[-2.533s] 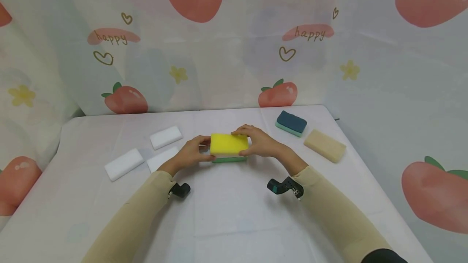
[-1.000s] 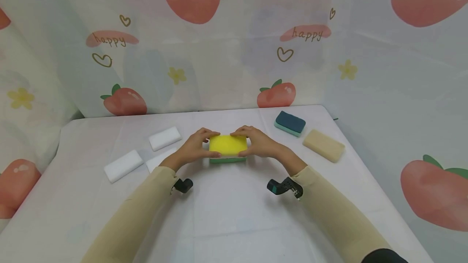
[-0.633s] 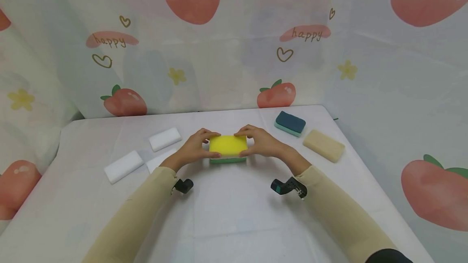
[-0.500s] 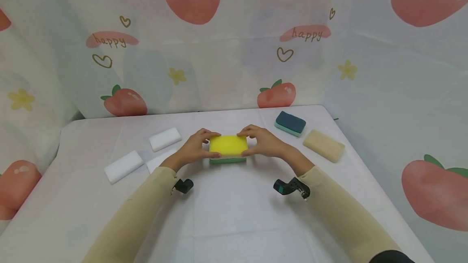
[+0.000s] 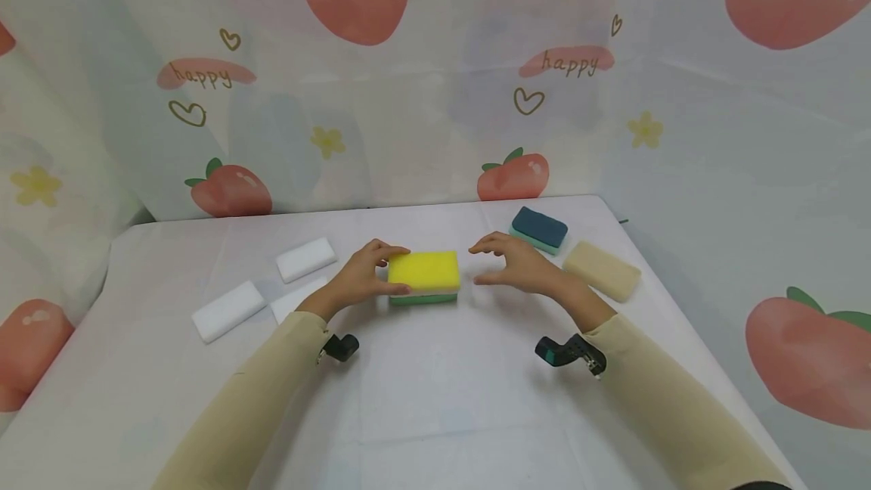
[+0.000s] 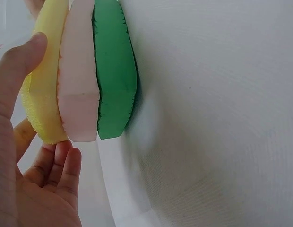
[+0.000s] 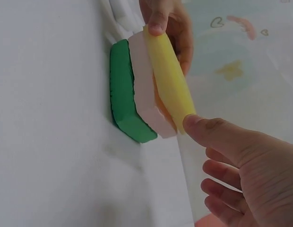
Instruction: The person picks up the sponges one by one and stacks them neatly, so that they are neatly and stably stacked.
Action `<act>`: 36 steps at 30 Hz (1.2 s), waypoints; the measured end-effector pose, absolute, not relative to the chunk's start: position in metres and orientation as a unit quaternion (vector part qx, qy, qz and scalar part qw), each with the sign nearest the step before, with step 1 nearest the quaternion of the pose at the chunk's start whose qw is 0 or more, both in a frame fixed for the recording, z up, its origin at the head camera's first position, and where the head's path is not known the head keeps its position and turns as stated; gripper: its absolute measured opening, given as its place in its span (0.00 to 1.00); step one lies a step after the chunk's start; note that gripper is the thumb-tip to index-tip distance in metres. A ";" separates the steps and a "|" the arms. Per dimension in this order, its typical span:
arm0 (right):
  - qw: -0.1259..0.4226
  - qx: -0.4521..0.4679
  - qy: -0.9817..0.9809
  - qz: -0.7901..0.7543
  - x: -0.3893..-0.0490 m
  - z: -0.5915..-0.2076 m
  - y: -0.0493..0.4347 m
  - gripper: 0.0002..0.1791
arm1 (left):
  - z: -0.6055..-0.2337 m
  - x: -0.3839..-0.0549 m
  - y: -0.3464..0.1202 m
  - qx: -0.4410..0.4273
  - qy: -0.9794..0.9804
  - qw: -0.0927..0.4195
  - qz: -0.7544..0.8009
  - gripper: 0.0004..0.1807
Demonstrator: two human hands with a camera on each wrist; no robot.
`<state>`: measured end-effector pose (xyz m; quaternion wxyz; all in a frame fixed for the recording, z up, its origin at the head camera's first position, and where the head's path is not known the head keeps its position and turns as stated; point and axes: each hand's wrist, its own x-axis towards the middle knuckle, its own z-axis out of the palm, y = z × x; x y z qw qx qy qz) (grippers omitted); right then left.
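A stack of three sponges stands mid-table. Its bottom sponge is green (image 6: 116, 71), the middle one pale pink (image 6: 79, 75), and the top one yellow (image 5: 423, 272). My left hand (image 5: 355, 277) pinches the left end of the yellow sponge, thumb on the near side and fingers at the far side. To the right of the stack my right hand (image 5: 522, 265) holds nothing. In the head view a gap separates its thumb and fingers from the yellow sponge. Its thumb (image 7: 217, 135) overlaps the yellow corner in the right wrist view.
Three white blocks (image 5: 306, 258) lie at the left on the white-covered table (image 5: 435, 392). At the back right sits a dark blue and green sponge (image 5: 539, 227), with a tan sponge (image 5: 602, 271) in front of it, close to my right forearm. A fruit-patterned cloth (image 5: 422, 112) hangs behind.
The yellow sponge has come down squarely over the stack. My right hand has let go of its right end and moved right. The left hand keeps its grip.
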<state>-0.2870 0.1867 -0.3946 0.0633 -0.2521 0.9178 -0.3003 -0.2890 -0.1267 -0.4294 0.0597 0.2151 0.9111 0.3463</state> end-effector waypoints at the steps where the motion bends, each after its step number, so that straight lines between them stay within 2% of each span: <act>1: 0.060 -0.248 0.919 -0.300 -0.287 -0.394 0.191 0.30 | -0.429 -0.289 -0.127 0.214 0.911 0.059 0.348 0.40; 12: 0.027 -0.191 0.949 -0.251 -0.283 -0.387 0.247 0.35 | -0.432 -0.289 -0.126 0.211 0.911 0.059 0.348 0.41; 19: 0.039 -0.127 0.958 -0.256 -0.274 -0.377 0.286 0.41 | -0.431 -0.289 -0.126 0.212 0.908 0.062 0.356 0.40; 23: 0.022 -0.119 0.963 -0.240 -0.269 -0.374 0.307 0.41 | -0.430 -0.289 -0.127 0.213 0.906 0.062 0.359 0.40; 36: 0.032 -0.073 0.971 -0.224 -0.262 -0.391 0.363 0.50 | -0.431 -0.288 -0.127 0.216 0.908 0.060 0.354 0.40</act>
